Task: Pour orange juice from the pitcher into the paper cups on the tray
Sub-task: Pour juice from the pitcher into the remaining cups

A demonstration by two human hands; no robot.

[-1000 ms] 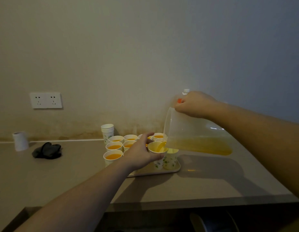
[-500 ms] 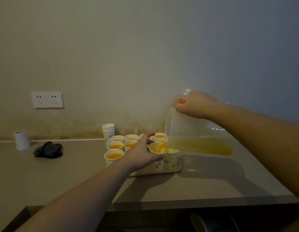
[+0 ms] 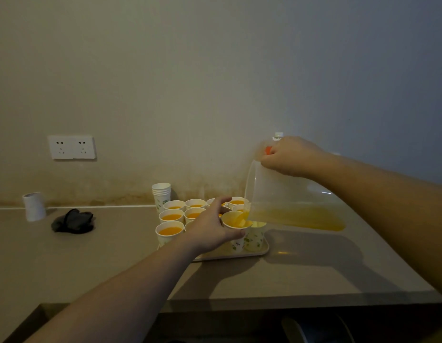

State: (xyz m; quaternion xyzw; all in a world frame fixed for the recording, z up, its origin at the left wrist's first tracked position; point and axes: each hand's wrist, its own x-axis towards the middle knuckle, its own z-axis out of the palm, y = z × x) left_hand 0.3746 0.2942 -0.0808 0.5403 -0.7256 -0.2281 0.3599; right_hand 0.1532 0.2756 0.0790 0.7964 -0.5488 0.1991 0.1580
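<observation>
A clear plastic pitcher (image 3: 286, 201) with orange juice in it is tipped far over to the left, and my right hand (image 3: 290, 156) grips its top by the handle. Juice runs from its lip into a flower-print paper cup (image 3: 236, 225). My left hand (image 3: 211, 227) curls round that cup, which is tilted toward the pitcher above the tray (image 3: 262, 251). Several more paper cups (image 3: 170, 231) with juice in them stand on the tray to the left and behind. Another cup (image 3: 256, 235) stands under the pitcher's lip.
A stack of paper cups (image 3: 161, 196) stands behind the tray by the wall. A black cloth (image 3: 72, 221) and a white roll (image 3: 34, 206) lie at the left of the counter. A bottle cap (image 3: 279, 135) shows behind my right hand. The counter's front edge (image 3: 289, 303) is near.
The pitcher stays tipped and juice keeps running into the held cup, whose level has risen a little. Neither hand has visibly moved.
</observation>
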